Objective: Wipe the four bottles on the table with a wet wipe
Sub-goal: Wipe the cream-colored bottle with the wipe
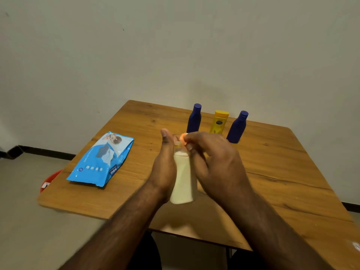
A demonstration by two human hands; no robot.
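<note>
A cream bottle (183, 184) with an orange cap (183, 138) stands tilted near the table's middle, between my hands. My left hand (165, 168) holds its left side, thumb pointing up. My right hand (216, 162) covers its right side, and the fingertips pinch at the orange cap. A whitish patch shows at the bottle's neck; I cannot tell whether it is a wipe. Behind them stand two dark blue bottles (193, 119) (237, 127) with a yellow bottle (219, 122) between them.
A blue pack of wet wipes (101, 158) lies on the left part of the wooden table (282, 162). A red object (50, 180) sits on the floor by the table's left edge. A wall rises behind the table.
</note>
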